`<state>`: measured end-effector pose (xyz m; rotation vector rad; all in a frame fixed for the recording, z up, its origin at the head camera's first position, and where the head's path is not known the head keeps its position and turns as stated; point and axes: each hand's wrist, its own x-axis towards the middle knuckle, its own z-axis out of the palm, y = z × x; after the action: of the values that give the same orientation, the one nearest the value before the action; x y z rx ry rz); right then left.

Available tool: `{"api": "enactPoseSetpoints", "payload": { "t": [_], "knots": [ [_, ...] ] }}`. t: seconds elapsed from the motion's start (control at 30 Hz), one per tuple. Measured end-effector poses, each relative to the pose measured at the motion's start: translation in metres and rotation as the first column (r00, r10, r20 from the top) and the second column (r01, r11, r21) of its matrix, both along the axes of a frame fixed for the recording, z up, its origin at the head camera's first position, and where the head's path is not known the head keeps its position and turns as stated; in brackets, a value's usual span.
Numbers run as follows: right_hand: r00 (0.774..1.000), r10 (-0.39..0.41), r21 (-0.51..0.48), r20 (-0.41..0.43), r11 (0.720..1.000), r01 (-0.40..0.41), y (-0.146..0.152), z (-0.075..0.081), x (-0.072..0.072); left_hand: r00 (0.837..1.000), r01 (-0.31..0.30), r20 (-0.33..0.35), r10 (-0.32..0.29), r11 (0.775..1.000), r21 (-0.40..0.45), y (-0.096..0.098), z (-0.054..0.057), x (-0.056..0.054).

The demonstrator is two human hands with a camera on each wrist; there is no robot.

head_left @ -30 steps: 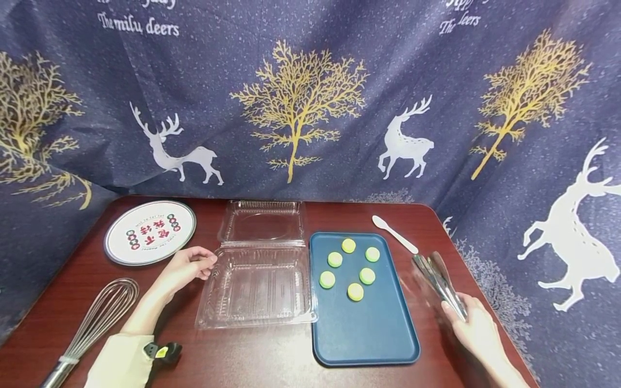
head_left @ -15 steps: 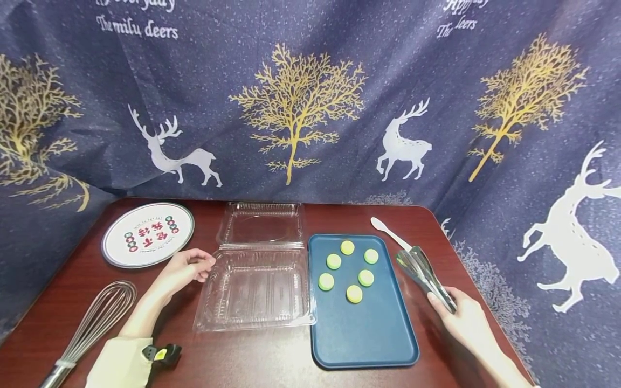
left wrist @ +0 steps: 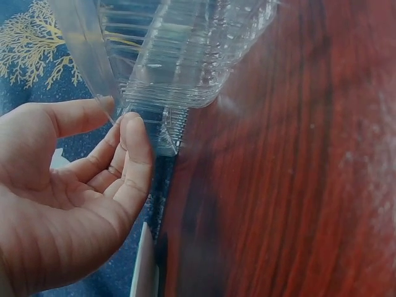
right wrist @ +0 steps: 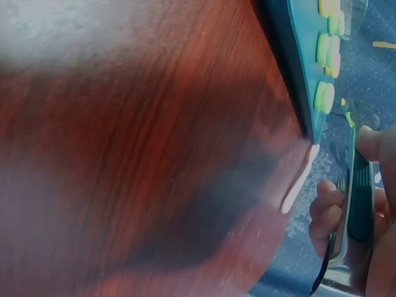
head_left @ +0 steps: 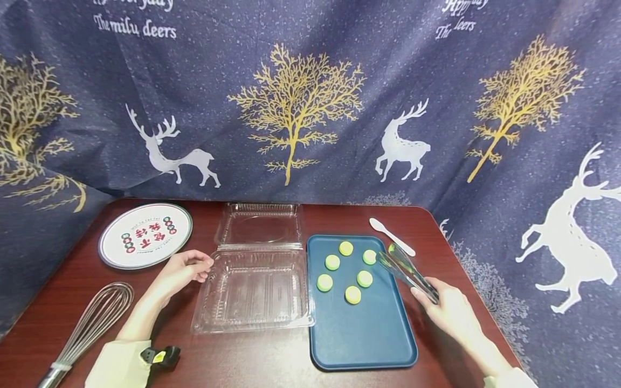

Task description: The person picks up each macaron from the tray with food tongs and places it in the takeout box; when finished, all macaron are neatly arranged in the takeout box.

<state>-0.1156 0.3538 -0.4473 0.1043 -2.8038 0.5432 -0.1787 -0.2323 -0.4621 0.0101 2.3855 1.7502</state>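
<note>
My left hand [head_left: 184, 272] pinches the left rim of a clear plastic clamshell container [head_left: 254, 293], whose lid [head_left: 262, 223] lies folded back behind it; thumb and fingertips [left wrist: 135, 127] meet at the rim in the left wrist view. In my right hand [head_left: 448, 307] is a pair of metal tongs [head_left: 409, 272], gripped by the handles [right wrist: 361, 198]. The tongs' parted tips reach over the right edge of a blue tray [head_left: 361, 339], close to a green macaron [head_left: 369, 257]. Several green and yellow macarons [head_left: 352, 295] sit on the tray's far half.
A white oval plate [head_left: 145, 234] with red lettering lies at the back left. The whisk [head_left: 97, 323] is at the left, beside my left forearm. Behind the tongs lies a white spoon [head_left: 392, 237]. A patterned cloth [head_left: 310, 108] hangs behind the table.
My right hand has moved left with the tongs, from beside the tray to its right edge; the tips now stand apart. The left hand stays at the container's rim.
</note>
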Motion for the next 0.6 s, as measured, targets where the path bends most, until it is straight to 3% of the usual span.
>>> {"api": "enactPoseSetpoints", "payload": {
  "t": [0.6],
  "knots": [
    [0.998,0.040,0.024,0.039,0.999,-0.041,-0.013,-0.010,-0.013,1.000,0.007,-0.001,-0.007,1.000,-0.007,-0.001,-0.003,-0.001]
  ]
}}
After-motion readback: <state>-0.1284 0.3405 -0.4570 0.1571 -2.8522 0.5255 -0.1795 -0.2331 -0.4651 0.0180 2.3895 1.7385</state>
